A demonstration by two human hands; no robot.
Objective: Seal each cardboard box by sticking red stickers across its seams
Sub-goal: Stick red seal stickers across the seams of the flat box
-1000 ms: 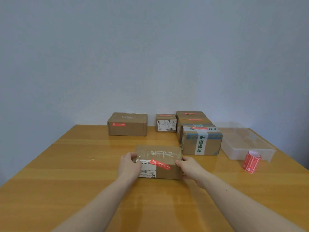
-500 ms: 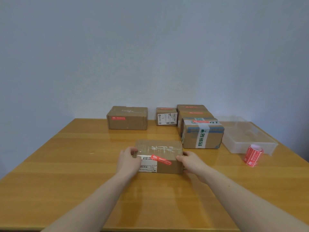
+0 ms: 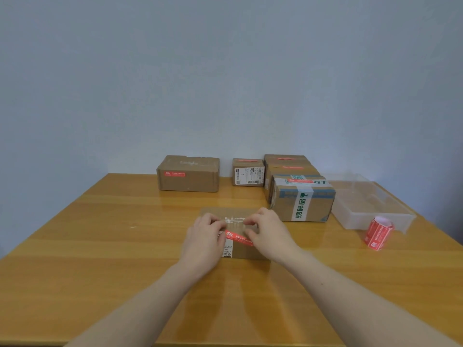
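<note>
Cardboard box (image 3: 246, 250) | both hands' fingers (image 3: 220, 225) pressing its top | red sticker (image 3: 239, 238) across front

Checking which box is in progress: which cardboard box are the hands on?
The near box at the table's middle, under the left hand and right hand; the other boxes stand untouched along the far edge.

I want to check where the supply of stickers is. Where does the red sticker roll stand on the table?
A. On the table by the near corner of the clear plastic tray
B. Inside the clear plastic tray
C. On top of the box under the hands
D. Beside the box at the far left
A: the red sticker roll stands on the table by the near corner of the clear plastic tray, outside it, to the right of both hands.
</note>
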